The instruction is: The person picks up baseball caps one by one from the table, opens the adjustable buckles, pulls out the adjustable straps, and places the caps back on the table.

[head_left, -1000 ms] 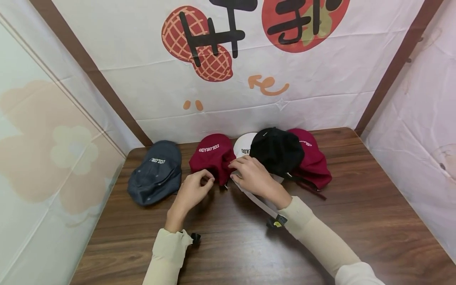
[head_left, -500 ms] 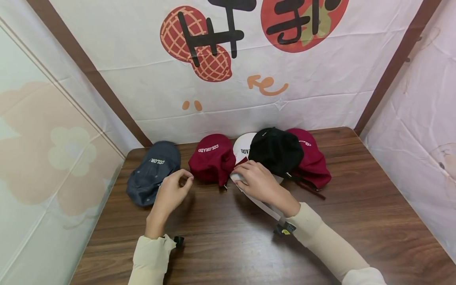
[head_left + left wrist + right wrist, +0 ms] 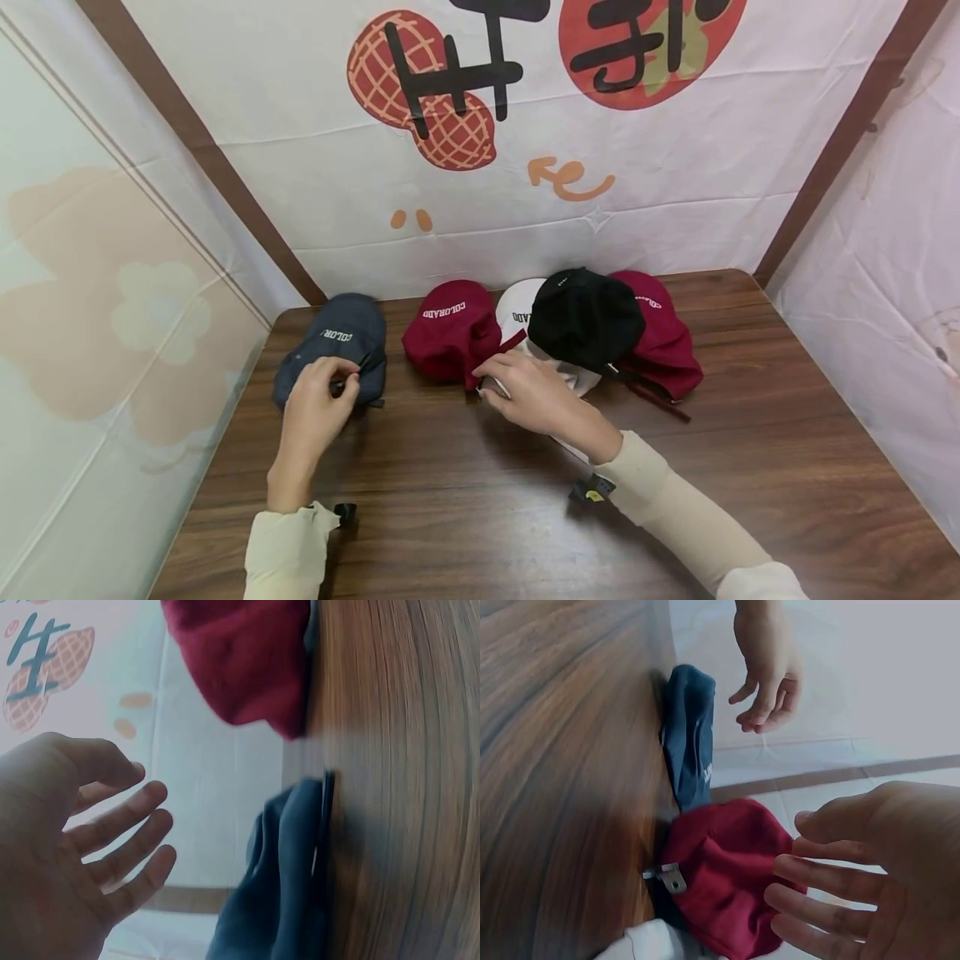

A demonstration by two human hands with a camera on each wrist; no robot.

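My left hand (image 3: pixel 315 412) hovers over the near part of a navy cap (image 3: pixel 348 325) with pale lettering, its fingers loosely bent. In the left wrist view nothing lies between those fingers, and a gap separates them from the navy cap (image 3: pixel 289 855). My right hand (image 3: pixel 536 392) is above the front of a dark red cap (image 3: pixel 446 329) lettered COLORADO, and partly covers a white cap (image 3: pixel 517 304). The right wrist view has its fingers spread and holding nothing, close to the red cap (image 3: pixel 731 877); whether they touch it I cannot tell.
To the right, a black cap (image 3: pixel 585 321) overlaps the white cap and another dark red cap (image 3: pixel 667 337), whose strap hangs onto the wooden table (image 3: pixel 480 517). A printed white cloth (image 3: pixel 322 192) stands along the table's back edge.
My left hand has moved left, away from the red cap and over the navy cap. The right hand has drawn slightly back from the red cap's edge. The caps lie much as before.
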